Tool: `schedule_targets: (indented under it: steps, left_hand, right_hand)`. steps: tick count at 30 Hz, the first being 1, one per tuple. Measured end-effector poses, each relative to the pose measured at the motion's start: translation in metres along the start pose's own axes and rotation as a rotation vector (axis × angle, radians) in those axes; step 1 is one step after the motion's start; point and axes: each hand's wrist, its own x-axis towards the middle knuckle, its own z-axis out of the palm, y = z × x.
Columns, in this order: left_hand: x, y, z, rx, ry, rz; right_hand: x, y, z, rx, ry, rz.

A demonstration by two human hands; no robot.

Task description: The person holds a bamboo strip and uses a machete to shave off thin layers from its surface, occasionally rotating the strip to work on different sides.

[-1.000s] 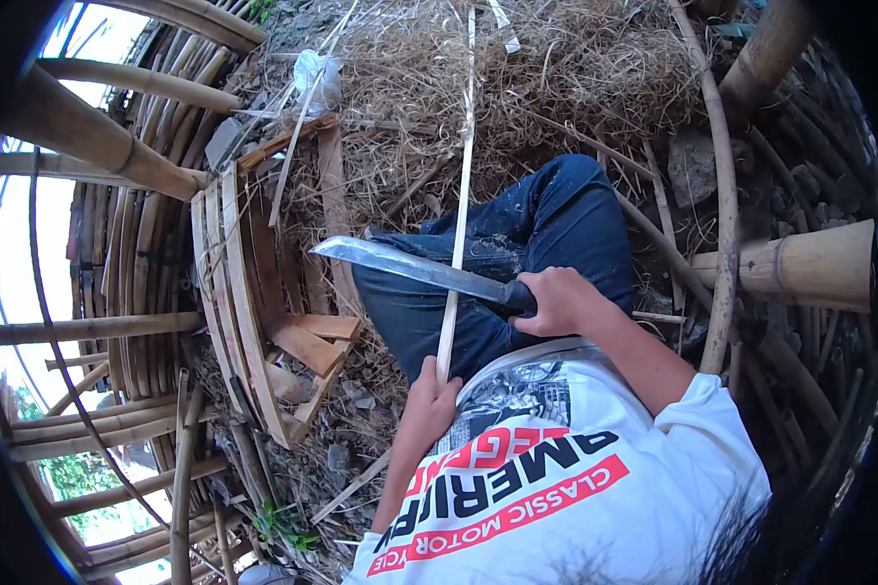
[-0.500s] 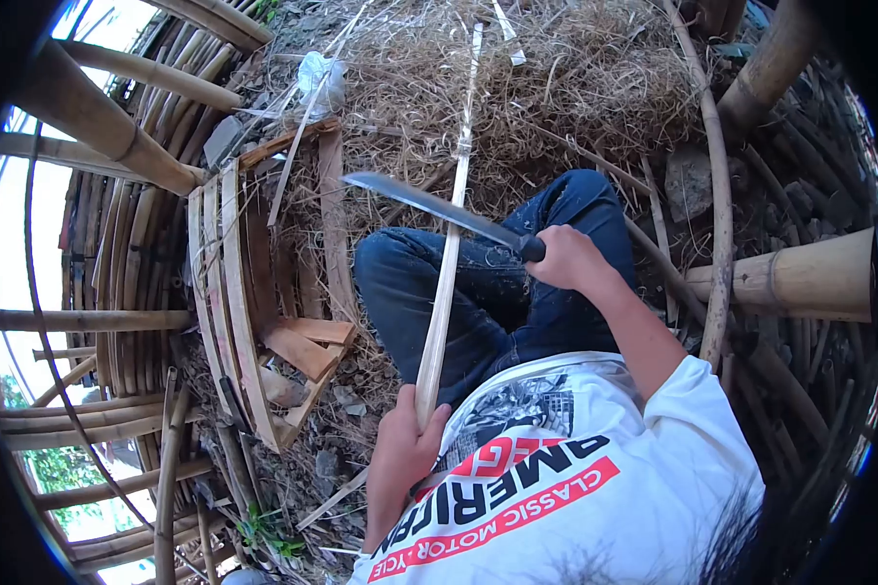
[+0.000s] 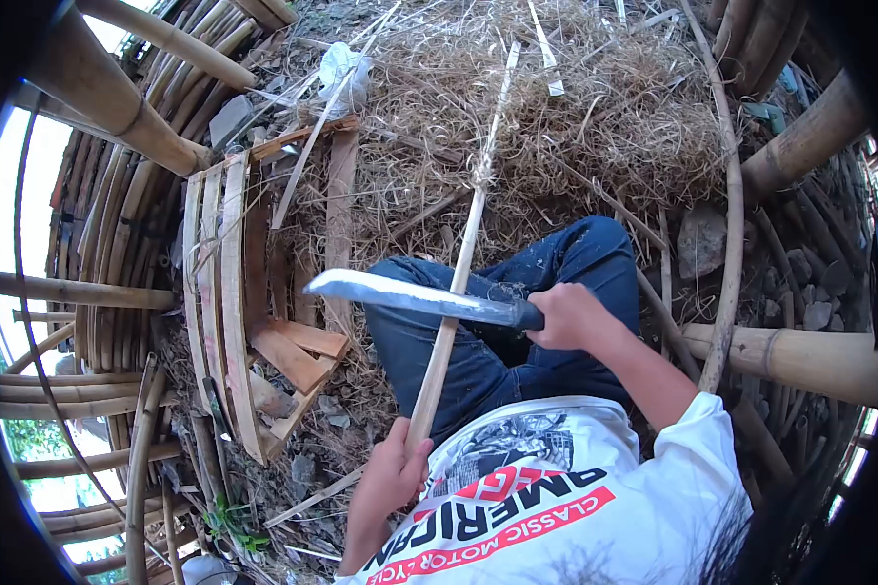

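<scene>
My left hand (image 3: 392, 474) is closed around the near end of a long, pale bamboo strip (image 3: 471, 226). The strip slants away across my lap toward the far ground, with curled shavings (image 3: 482, 172) clinging partway along it. In my right hand (image 3: 570, 317) is the dark handle of a machete (image 3: 400, 295). Its broad blade points left and crosses over the strip above my legs, the tip beyond the strip's left side. My crossed legs in dark jeans (image 3: 595, 271) are flecked with bits of shaving.
A heap of dry shavings (image 3: 634, 127) covers the ground ahead. To the left stands a wooden slatted crate (image 3: 226, 292), with a plastic bag (image 3: 345, 73) beyond it. Bamboo poles (image 3: 780, 361) flank me, and a long thin stick (image 3: 731, 214) runs along the right near a stone (image 3: 700, 242).
The machete has moved nearer to me along the bamboo strip, its blade now lying flatter across it. My left hand keeps its hold on the near end. The camera view has shifted slightly.
</scene>
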Motion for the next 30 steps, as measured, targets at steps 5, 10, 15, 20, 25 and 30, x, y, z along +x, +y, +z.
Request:
schedule_targets:
  steps: [5,10,15,20,25,30]
  left_hand:
    - [-0.001,0.001,-0.002,0.192,0.069,0.058]
    - [0.018,0.000,-0.006,0.226,0.113,0.153]
    - [0.015,-0.007,-0.021,-0.152,-0.188,0.033]
    - [0.023,0.003,-0.012,-0.346,-0.204,-0.151]
    - [0.032,-0.019,-0.016,-0.860,-0.291,-0.163]
    - [0.045,-0.044,-0.002,-1.099,-0.586,-0.317]
  right_hand:
    - [0.067,0.067,-0.015,-0.039,0.196,0.316]
    - [0.080,0.058,-0.009,-0.103,0.312,0.317]
    - [0.047,0.041,-0.002,-0.146,0.306,0.253]
    - [0.034,0.030,0.005,-0.144,0.235,0.029]
    - [0.031,0.021,-0.008,-0.129,0.137,-0.014]
    - [0.035,0.025,-0.015,-0.114,-0.098,-0.083]
